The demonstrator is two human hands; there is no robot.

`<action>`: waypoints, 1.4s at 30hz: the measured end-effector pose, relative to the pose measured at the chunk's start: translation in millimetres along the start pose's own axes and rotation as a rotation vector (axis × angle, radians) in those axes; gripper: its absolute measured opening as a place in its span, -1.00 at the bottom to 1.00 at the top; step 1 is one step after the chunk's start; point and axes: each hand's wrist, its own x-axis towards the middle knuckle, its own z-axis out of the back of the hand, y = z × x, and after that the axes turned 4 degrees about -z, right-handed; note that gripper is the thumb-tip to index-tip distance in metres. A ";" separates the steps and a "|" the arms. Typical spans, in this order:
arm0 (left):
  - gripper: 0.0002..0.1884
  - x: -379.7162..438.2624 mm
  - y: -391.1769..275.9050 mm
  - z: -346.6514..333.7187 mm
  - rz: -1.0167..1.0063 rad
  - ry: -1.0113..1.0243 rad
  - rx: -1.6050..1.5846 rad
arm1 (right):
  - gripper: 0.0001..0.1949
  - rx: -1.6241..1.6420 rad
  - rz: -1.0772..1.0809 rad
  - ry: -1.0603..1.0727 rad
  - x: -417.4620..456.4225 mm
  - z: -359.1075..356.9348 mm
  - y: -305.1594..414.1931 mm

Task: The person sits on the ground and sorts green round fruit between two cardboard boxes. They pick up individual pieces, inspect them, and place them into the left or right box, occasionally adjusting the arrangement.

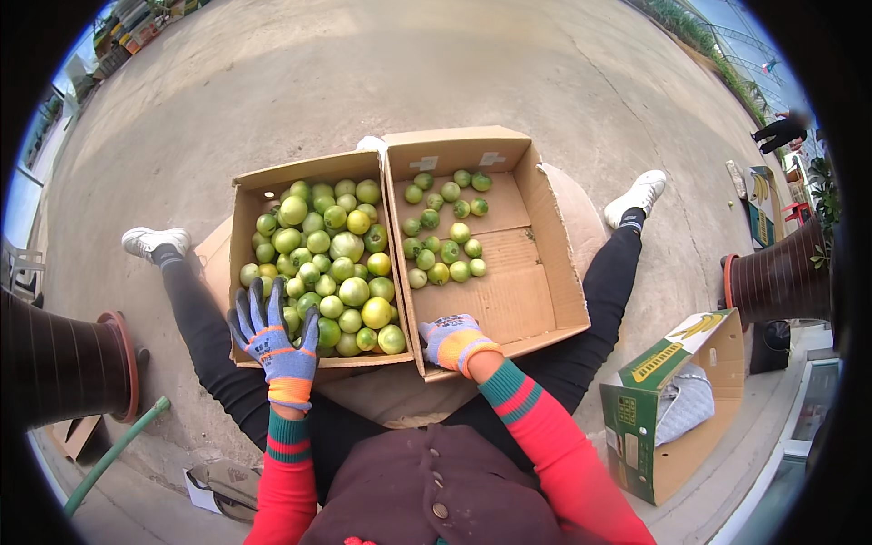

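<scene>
Green tomatoes (346, 246), some turning yellow, fill the left cardboard box (240, 204). My left hand (278, 340), in a blue and orange work glove with dark fingers, lies with fingers spread over the tomatoes at that box's near left corner. Adjoining it is the right cardboard box (524, 300), where smaller green tomatoes (449, 252) lie loosely on the left part of the floor. My right hand (455, 342), gloved the same way, reaches into its near left corner. The right fingers are turned down and mostly hidden, so whether they hold a tomato is unclear.
Both boxes stand between my outstretched legs (599, 286) on the concrete floor (422, 75). A green banana carton (633, 415) with grey cloth (687, 405) lies at right. Large dark pots (75, 357) flank me, and a green hose (119, 456) is at left. A person (783, 131) stands far right.
</scene>
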 end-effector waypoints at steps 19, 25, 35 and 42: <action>-0.43 5.6 -75.0 10.6 -0.339 -0.034 -0.489 | -0.56 0.905 0.090 -0.345 -48.5 56.3 -1.5; -0.15 3.0 -25.2 -6.4 -0.051 0.012 -0.209 | -0.65 -0.039 -0.213 -0.510 30.0 43.5 -29.0; -0.11 -0.7 -54.4 -2.5 -0.241 0.050 -0.332 | -0.55 0.459 -0.309 -0.483 -6.5 46.9 -23.2; -0.30 -4.3 -83.4 -0.8 -0.388 0.046 -0.602 | -0.54 1.014 0.114 -0.478 -62.2 27.6 18.7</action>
